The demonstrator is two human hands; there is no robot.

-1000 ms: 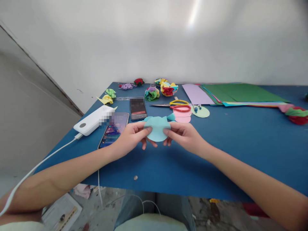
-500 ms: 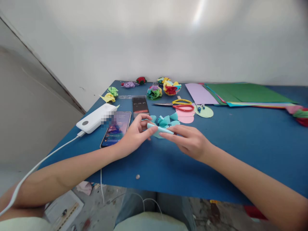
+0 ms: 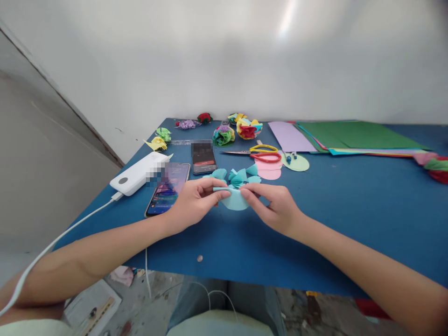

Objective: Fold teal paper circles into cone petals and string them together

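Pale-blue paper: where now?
Head view, just below centre: the pale-blue paper is pinched by the left hand and right hand, on the near side of the teal paper pieces.

One head-worn camera looks forward and down across the nearby blue table [image 3: 350,210]

From here I can't see the side edges of the light-blue paper [image 3: 235,201], as fingers of the left hand [image 3: 196,198] and right hand [image 3: 275,203] cover them. Blocky pixels mask parts of the far phone [image 3: 206,167] and near phone [image 3: 168,191], and my view's right edge cuts off a red-and-green paper flower [image 3: 437,166].
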